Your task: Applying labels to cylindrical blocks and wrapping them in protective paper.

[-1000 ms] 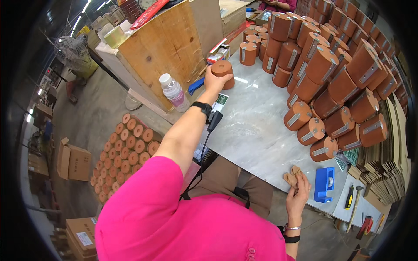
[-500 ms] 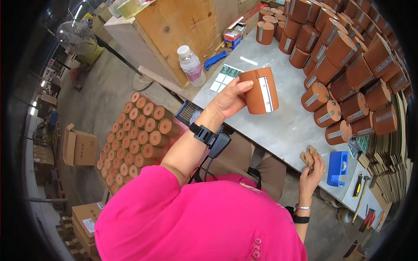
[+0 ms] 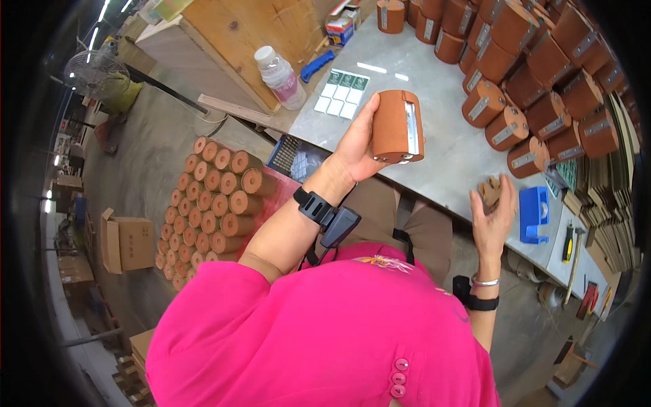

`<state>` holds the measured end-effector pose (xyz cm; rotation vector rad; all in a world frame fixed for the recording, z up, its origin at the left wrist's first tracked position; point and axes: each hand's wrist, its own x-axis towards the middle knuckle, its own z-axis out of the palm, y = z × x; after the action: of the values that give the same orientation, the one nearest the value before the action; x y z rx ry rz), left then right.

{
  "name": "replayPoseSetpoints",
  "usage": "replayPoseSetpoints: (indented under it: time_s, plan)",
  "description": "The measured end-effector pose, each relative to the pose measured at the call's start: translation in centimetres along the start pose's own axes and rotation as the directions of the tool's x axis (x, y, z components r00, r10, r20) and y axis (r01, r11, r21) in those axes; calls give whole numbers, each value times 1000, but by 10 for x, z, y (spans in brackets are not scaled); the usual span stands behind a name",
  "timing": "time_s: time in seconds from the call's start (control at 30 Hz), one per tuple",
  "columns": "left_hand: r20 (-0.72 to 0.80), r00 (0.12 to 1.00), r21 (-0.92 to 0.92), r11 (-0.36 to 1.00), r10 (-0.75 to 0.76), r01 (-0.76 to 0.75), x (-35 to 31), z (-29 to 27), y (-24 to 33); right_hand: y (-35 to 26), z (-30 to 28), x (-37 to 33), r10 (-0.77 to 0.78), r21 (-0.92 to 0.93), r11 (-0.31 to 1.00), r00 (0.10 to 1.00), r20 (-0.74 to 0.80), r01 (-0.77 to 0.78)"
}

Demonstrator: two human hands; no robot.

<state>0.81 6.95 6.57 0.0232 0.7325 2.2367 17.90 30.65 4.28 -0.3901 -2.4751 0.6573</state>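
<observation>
My left hand (image 3: 358,141) is closed round a reddish-brown cylinder (image 3: 393,125) with a bright metal strip set lengthwise in its side. It holds the cylinder above the grey tabletop, thumb along the near side. By the table's front edge, my right hand (image 3: 494,217) has its thumb and fingers apart. A crumpled brown piece (image 3: 489,192), paper or cloth, lies just beyond its palm, partly hidden by the fingers; it appears let go. Right beside that hand is a blue tape dispenser (image 3: 534,215). A sheet of green and white labels (image 3: 342,93) lies flat past the held cylinder.
Many similar cylinders (image 3: 508,127) are stacked at the far right, beside flat cardboard pieces (image 3: 603,224). A hammer (image 3: 576,261) and a yellow-black screwdriver (image 3: 567,243) lie at right. A white-capped bottle (image 3: 280,78) and blue-handled tool (image 3: 317,66) stand far left, above bored cylinders (image 3: 220,180).
My left hand has tilted the cylinder so its metal-fitted end shows. My right hand has spread its fingers from the crumpled brown piece. The whole view has shifted slightly.
</observation>
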Motion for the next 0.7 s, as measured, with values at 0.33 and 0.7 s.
replayPoseSetpoints:
  time_s: [0.33,0.7]
  plan:
    - [-47,993,-20,994,-107,106,-9,26,-34,-85,26,9,-182,466,881,970,159,89]
    - [52,993,-15,994,-106,107,-7,13,-41,-88,16,8,-176,521,852,967,183,56]
